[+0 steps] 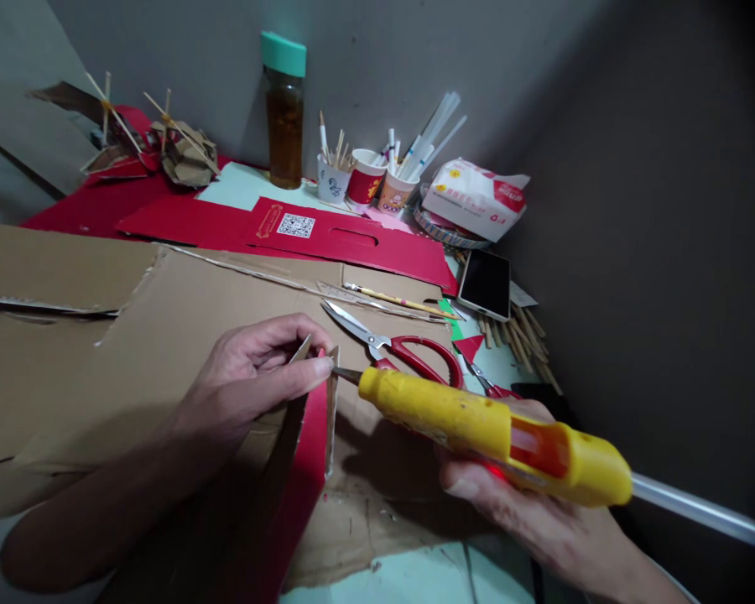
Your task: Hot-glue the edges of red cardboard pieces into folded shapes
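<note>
My right hand [528, 503] is wrapped round a yellow hot glue gun [478, 424] with a clear glue stick [698, 507] poking out of its back. The gun's nozzle touches the top corner of a folded cardboard piece [311, 419], red on one side and brown on the other. My left hand [257, 373] pinches that piece near its top edge, with thumb and fingers closed on the flaps. The piece stands on a large flat brown cardboard sheet [182, 335].
Red-handled scissors [396, 344] lie open just behind the glue gun. A phone [486, 283], wooden sticks [522, 331], a red flattened box [327, 235], paper cups [365, 180] with sticks and straws, a bottle [284, 109] and small cardboard models [157, 147] stand further back by the wall.
</note>
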The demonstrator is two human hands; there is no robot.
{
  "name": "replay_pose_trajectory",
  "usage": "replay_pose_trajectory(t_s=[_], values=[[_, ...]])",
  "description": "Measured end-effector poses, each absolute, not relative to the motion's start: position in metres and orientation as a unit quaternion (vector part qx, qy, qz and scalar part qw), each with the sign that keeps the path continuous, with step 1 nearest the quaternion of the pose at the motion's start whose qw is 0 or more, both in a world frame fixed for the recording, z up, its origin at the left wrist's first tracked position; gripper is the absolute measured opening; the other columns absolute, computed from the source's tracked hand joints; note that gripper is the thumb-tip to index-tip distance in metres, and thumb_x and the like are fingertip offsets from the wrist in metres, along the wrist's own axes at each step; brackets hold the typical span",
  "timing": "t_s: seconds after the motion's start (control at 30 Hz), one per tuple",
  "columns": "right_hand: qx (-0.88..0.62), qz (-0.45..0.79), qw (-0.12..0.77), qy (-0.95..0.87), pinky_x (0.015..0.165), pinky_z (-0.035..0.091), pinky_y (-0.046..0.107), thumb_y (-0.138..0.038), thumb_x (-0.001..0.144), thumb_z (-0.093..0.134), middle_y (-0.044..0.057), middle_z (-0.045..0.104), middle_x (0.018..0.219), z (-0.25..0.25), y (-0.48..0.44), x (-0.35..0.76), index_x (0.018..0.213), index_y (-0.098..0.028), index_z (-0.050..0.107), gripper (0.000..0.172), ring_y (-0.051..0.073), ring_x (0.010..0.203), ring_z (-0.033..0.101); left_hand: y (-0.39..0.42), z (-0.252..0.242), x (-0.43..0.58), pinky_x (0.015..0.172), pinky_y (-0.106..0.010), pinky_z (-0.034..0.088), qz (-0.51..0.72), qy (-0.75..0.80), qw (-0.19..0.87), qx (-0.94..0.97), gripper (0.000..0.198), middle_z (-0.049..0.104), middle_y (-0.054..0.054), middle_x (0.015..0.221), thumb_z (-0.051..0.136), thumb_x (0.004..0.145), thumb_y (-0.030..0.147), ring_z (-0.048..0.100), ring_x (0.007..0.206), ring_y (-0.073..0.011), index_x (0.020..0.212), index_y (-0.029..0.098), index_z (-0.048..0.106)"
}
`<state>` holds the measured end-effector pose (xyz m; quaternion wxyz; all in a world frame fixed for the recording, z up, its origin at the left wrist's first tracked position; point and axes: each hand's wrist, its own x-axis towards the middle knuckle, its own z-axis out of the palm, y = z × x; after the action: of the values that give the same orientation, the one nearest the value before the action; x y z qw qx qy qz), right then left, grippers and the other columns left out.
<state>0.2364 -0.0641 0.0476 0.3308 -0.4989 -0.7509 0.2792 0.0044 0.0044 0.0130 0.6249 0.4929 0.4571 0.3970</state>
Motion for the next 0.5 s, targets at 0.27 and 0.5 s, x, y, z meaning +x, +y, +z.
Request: replay_pose_trajectory(t_s=[0.27, 0.5], values=[[-0.486, 0.255, 0.317, -0.774, 0.049, 0.044, 0.032, -0.061, 0.095, 0.057, 0.000, 0.060, 0.057, 0.0530, -0.0630, 0.2364, 0.066, -0.026, 0.064, 0.046, 0.017, 0.048, 0.057, 0.0041, 0.0145, 0.0043, 0.059, -0.021, 0.036, 0.390, 0.472, 0.614, 0.497, 0.016, 0.058, 0.003, 0.070, 0.076, 0.072, 0.038, 0.047, 0.065, -0.0128, 0.073, 0.023, 0.070], [-0.471, 0.251, 0.301, -0.790, 0.043, 0.043, 0.031, -0.054, 0.095, 0.062, -0.002, 0.061, 0.058, 0.0545, -0.0634, 0.2382, 0.077, -0.028, 0.067, 0.032, 0.016, 0.045, 0.056, 0.0038, 0.0154, 0.0040, 0.057, -0.021, 0.035, 0.385, 0.476, 0.616, 0.495, 0.014, 0.058, 0.003, 0.068, 0.074, 0.073, 0.037, 0.048, 0.064, -0.0126, 0.073, 0.024, 0.070]])
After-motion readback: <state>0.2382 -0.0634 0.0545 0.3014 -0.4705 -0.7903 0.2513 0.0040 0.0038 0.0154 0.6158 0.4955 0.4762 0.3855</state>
